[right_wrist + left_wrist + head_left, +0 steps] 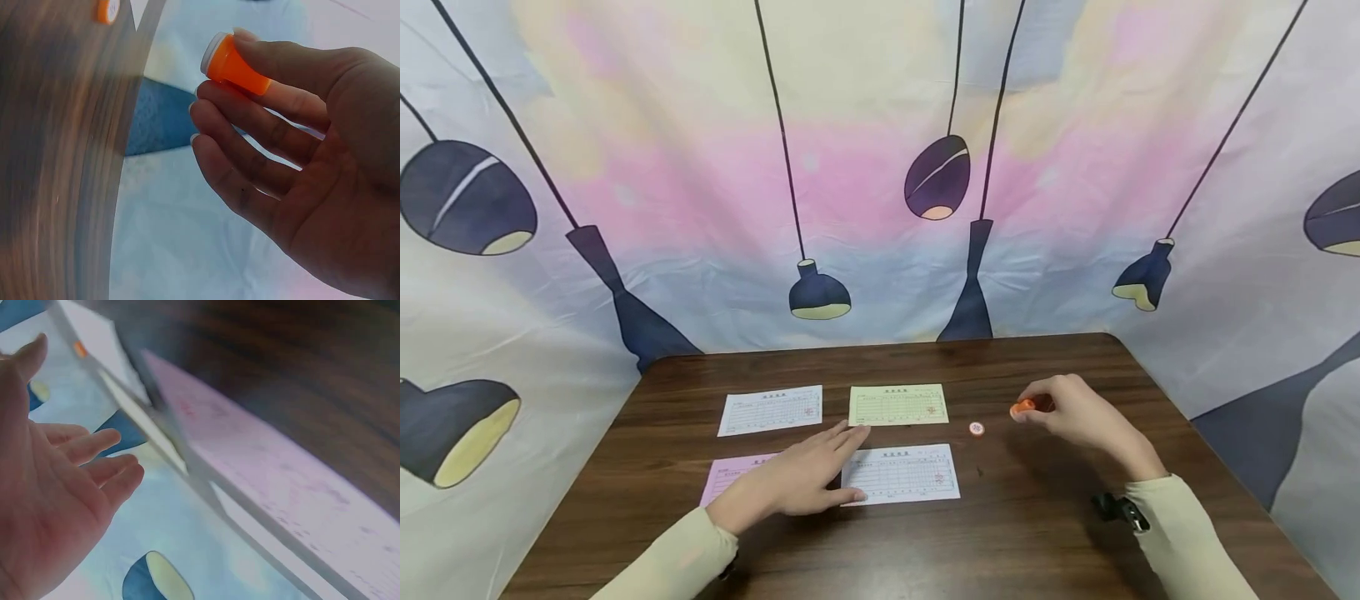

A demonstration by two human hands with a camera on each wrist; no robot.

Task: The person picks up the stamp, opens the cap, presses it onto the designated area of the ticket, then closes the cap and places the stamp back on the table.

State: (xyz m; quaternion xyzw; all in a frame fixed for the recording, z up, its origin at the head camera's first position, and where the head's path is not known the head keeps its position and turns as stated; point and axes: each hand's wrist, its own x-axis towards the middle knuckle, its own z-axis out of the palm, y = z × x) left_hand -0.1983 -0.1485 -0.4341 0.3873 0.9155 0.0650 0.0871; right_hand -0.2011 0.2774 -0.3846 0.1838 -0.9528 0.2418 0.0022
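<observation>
Between thumb and fingers, my right hand point(1078, 417) pinches a small orange stamp point(242, 70) with a pale rim, held above the table's right side. A round orange cap point(976, 428) with a printed white top lies on the table, left of that hand. My left hand point(801, 477) stretches its fingers over the gap between the pink slip point(724, 477), partly hidden by the hand, and the near white slip point(906, 475). Its palm and loosely spread fingers show in the left wrist view. The near white slip carries a red mark at its right end.
Behind lie a yellow slip point(895, 404) and another white slip point(771, 410), both with red marks on the right. All sit on a dark wooden table point(925, 558). A cloth printed with lamps point(880, 208) hangs right behind its far edge.
</observation>
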